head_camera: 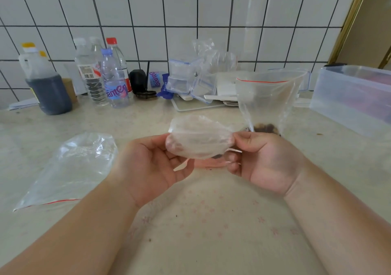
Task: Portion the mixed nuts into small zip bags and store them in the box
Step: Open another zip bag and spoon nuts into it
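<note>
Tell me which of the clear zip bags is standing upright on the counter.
The zip bag just behind the right hand, with dark nuts at its bottom. The small bag is held between both hands, and the empty bag lies flat at left.

A home kitchen: white wall tiles with dark grout fill the upper frame above a pale stone-look countertop. At left stand a jug of dark sauce and water bottles; clear snap-lid food containers cluster at centre, a large plastic storage box at right.
</note>
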The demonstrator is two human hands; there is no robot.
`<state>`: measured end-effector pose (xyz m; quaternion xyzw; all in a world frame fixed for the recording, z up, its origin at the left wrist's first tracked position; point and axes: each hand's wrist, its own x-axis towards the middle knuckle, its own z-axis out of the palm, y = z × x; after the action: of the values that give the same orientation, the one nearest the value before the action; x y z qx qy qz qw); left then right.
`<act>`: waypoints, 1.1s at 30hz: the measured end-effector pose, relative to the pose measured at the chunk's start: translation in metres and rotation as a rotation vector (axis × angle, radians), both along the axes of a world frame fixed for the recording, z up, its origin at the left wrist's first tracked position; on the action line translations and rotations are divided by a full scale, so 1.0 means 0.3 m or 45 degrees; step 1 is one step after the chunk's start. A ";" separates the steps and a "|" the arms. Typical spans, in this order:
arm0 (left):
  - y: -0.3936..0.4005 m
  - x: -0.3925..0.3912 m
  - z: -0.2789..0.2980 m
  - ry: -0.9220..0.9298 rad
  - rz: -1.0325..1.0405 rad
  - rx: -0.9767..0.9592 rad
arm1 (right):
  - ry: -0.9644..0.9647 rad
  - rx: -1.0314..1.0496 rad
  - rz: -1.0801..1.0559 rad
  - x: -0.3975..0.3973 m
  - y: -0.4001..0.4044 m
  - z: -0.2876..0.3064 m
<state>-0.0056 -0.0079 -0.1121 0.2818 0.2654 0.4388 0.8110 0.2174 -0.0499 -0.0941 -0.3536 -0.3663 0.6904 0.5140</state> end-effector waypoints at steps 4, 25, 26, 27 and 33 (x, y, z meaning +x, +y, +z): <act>-0.005 0.000 0.007 -0.002 -0.025 0.051 | 0.071 0.019 0.075 -0.003 0.007 -0.007; -0.003 0.048 -0.039 0.536 0.472 0.431 | -1.060 0.323 -1.013 -0.039 0.035 -0.073; -0.004 0.046 -0.036 0.418 0.382 0.414 | -1.075 0.296 -0.991 -0.029 0.038 -0.071; -0.007 0.043 -0.033 0.316 0.285 0.390 | -1.085 0.269 -0.952 -0.019 0.039 -0.071; -0.006 0.008 -0.013 0.044 -0.019 0.171 | -0.637 0.127 -0.533 0.001 0.043 -0.050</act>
<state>-0.0032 -0.0097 -0.1159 0.3452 0.2473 0.4444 0.7888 0.2178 -0.0369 -0.1090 -0.5542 -0.4341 0.4428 0.5553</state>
